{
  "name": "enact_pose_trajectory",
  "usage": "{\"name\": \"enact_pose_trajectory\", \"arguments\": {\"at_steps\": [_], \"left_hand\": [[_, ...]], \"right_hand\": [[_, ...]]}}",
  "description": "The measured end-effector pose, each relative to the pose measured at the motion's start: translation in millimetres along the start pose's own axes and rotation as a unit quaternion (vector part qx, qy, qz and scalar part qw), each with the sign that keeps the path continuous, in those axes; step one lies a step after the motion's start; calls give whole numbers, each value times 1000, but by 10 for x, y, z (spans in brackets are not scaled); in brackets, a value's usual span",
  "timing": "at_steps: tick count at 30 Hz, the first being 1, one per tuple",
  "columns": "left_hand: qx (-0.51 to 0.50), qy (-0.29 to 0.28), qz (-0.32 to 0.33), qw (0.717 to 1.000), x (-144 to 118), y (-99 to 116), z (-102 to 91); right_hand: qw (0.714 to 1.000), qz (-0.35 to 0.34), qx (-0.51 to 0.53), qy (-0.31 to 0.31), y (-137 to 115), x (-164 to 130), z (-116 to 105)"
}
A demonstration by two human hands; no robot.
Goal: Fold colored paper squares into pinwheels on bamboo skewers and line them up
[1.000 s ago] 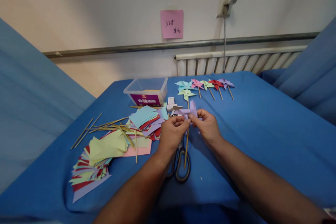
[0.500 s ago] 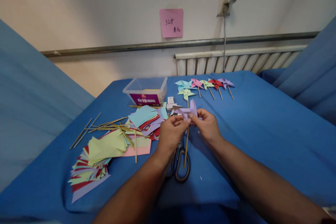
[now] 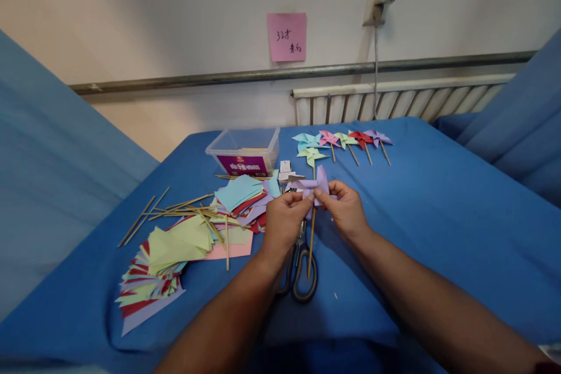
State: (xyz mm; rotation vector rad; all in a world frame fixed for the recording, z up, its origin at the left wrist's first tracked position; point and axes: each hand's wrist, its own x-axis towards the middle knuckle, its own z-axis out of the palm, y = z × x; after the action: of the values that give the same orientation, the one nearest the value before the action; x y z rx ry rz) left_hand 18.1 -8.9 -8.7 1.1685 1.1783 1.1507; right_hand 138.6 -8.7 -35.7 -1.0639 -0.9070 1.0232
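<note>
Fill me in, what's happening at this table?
A person is holding a purple paper pinwheel between the left hand and right hand, its stick hanging over scissors on the blue cloth. Six finished pinwheels lie in a row further back. Cut coloured paper, loose sticks and a clear plastic box sit to the left.

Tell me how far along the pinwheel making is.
Done: six finished pinwheels lie in a row at the far side of the blue table. In hand: the left hand and right hand pinch a purple pinwheel on its stick. Left: piles of cut paper squares and loose sticks, so much material remains unused.
</note>
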Motion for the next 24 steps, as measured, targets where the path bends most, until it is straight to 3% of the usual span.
{"name": "enact_pose_trajectory", "arguments": {"at_steps": [6,13,20,24], "left_hand": [[54,-28,27,998,-20,33,-10],[168,-8,102,980,-56,74,-46],[66,-39,35,996,10,-11,-81],[71,-27,27,997,0,-8,-55]], "right_hand": [[1000,4,7,-1,21,12,0],[1000,3,3,-7,33,24,-11],[997,27,68,-13,76,45,-56],[997,27,71,-10,73,37,-53]]}}
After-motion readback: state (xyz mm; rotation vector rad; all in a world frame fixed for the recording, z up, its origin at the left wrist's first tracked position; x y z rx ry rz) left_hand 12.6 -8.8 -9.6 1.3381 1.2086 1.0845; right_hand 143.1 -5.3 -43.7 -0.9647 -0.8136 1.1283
